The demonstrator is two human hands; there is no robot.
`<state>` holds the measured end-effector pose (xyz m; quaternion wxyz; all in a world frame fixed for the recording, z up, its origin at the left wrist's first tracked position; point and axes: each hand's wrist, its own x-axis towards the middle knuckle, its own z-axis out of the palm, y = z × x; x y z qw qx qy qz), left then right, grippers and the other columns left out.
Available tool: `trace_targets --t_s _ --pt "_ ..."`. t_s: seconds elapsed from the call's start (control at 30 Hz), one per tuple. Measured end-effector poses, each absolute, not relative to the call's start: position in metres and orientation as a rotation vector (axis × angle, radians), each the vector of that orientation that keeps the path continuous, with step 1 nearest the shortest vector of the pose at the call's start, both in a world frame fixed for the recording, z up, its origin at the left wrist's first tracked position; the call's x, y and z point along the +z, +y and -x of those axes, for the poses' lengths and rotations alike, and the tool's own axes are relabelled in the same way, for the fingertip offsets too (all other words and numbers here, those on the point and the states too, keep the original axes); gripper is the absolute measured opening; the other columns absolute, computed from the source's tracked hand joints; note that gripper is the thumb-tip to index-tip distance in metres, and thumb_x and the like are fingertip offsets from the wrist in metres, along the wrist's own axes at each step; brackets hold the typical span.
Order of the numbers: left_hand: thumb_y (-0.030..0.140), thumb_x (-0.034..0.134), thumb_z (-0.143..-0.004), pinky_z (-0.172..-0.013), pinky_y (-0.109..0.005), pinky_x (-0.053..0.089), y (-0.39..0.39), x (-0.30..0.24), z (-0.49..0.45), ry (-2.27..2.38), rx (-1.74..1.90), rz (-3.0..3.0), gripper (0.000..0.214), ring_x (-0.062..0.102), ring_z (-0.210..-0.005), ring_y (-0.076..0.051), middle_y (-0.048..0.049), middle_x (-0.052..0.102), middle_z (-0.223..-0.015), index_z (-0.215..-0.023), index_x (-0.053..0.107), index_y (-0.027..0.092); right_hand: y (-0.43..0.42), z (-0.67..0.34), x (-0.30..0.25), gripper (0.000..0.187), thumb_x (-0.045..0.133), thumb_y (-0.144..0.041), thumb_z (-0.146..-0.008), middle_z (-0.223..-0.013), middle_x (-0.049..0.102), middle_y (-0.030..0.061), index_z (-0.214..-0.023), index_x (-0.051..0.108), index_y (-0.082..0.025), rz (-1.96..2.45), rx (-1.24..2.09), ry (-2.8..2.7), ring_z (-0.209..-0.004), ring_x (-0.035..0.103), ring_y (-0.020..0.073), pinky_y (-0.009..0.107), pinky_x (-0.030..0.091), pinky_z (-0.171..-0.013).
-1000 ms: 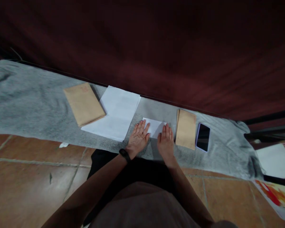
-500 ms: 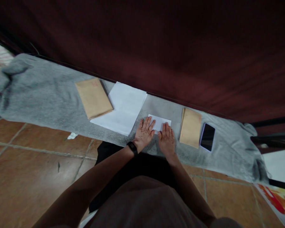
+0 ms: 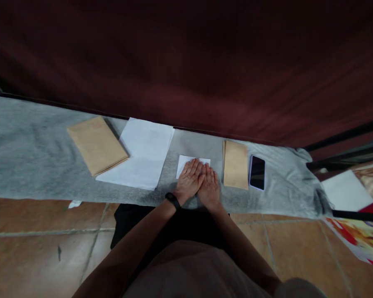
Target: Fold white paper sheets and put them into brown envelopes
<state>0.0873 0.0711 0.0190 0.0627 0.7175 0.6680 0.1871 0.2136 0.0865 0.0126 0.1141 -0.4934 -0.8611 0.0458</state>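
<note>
A small folded white paper (image 3: 182,162) lies flat on the grey cloth in front of me. My left hand (image 3: 189,178) presses on it with the fingers stretched out and holds nothing; a black band is on that wrist. Flat beside it, my right hand (image 3: 209,188) rests on the paper's right part, fingers also stretched, its thumb side touching the left hand. Both hands cover much of the paper, leaving its left end and far edge visible.
Larger white sheets (image 3: 143,153) lie to the left, partly under a stack of brown envelopes (image 3: 98,145). Right of my hands are more brown envelopes (image 3: 235,165) and a phone (image 3: 257,173). The grey cloth (image 3: 34,153) covers a narrow surface before a dark red curtain (image 3: 186,74).
My hands have come together over the small paper, closing the gap between them. The whole view has shifted and turned slightly.
</note>
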Motion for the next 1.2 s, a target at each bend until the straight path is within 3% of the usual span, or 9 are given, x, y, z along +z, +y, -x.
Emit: trace_targets --t_s 0.23,0.57,0.77,1.03,1.2 --pt "0.034 0.028 -0.105 -0.128 -0.048 0.021 0.071 0.019 -0.061 2.161 0.457 -2.112 0.06 0.02 -0.157 -0.026 -0.0172 0.03 -0.166 -0.158 0.031 0.004 0.087 -0.214 0.01 0.057 0.032 -0.029 -0.107 -0.164 0.032 0.0173 -0.16 0.03 -0.007 1.43 0.133 -2.466 -0.152 0.033 0.0284 0.05 0.027 -0.123" --pt "0.037 0.03 -0.104 -0.126 -0.052 0.025 0.058 0.015 -0.048 2.344 0.485 -2.038 0.063 0.026 -0.155 -0.031 -0.02 0.033 -0.164 -0.157 0.032 0.003 0.089 -0.204 0.022 0.054 0.035 -0.027 -0.106 -0.163 0.034 0.0158 -0.156 0.037 -0.006 1.464 0.195 -2.426 -0.153 0.032 0.0296 0.051 0.025 -0.125" --pt "0.031 0.029 -0.102 -0.125 -0.053 0.026 0.057 0.016 -0.046 2.313 0.495 -2.093 0.061 0.022 -0.156 -0.03 -0.0198 0.032 -0.164 -0.157 0.032 0.004 0.093 -0.187 0.027 0.05 0.038 -0.033 -0.108 -0.163 0.038 0.0097 -0.155 0.042 -0.018 1.277 0.31 -2.523 -0.152 0.034 0.0247 0.049 0.029 -0.124" --pt "0.036 0.029 -0.103 -0.125 -0.053 0.025 0.058 0.016 -0.046 2.335 0.463 -2.085 0.063 0.025 -0.155 -0.03 -0.0203 0.034 -0.163 -0.157 0.034 0.003 0.093 -0.208 0.018 0.058 0.04 -0.036 -0.107 -0.162 0.037 0.0169 -0.157 0.035 -0.006 1.439 0.241 -2.409 -0.152 0.033 0.0267 0.047 0.03 -0.123" --pt "0.037 0.029 -0.103 -0.125 -0.054 0.027 0.059 0.016 -0.046 2.335 0.488 -2.093 0.063 0.026 -0.155 -0.03 -0.021 0.036 -0.162 -0.156 0.034 0.003 0.096 -0.218 0.019 0.058 0.042 -0.032 -0.104 -0.159 0.041 0.0215 -0.154 0.038 -0.002 1.558 0.218 -2.287 -0.148 0.038 0.031 0.048 0.033 -0.119"
